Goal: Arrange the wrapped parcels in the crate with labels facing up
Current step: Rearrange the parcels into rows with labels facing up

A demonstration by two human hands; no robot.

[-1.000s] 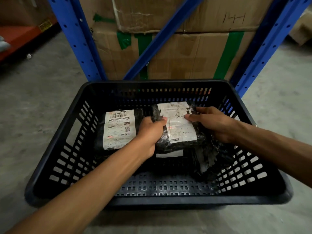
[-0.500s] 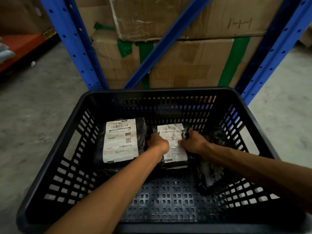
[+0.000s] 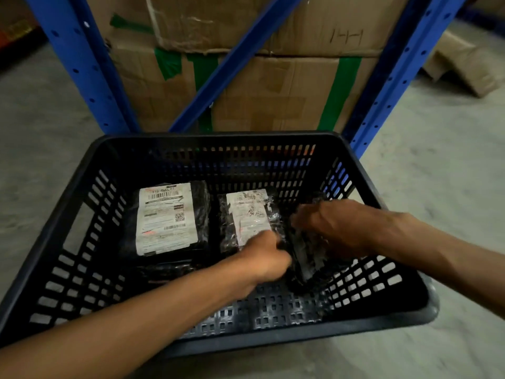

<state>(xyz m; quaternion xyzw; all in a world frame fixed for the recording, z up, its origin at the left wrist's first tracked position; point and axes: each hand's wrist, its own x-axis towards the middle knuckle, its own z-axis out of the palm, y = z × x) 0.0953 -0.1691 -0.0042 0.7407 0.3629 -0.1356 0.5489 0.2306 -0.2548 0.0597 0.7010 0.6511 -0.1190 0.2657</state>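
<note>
A black slotted plastic crate point(image 3: 68, 236) stands on the floor in front of me. Two black-wrapped parcels lie flat on its bottom with white labels up: one at the left point(image 3: 165, 217), one in the middle point(image 3: 250, 214). A third black-wrapped parcel point(image 3: 308, 262) leans against the right side, tilted, with its pale label partly showing. My left hand point(image 3: 266, 255) grips its near left edge. My right hand point(image 3: 336, 225) holds its top from the right. The picture is blurred around both hands.
Blue steel rack uprights point(image 3: 82, 67) and a diagonal brace rise just behind the crate. Stacked cardboard boxes point(image 3: 273, 97) with green tape fill the rack. Bare concrete floor point(image 3: 32, 138) lies on both sides. Flattened cardboard point(image 3: 464, 64) lies at the far right.
Both hands set the middle parcel down flat with its label up and let go of it. They then moved right and took hold of the tilted parcel at the crate's right side.
</note>
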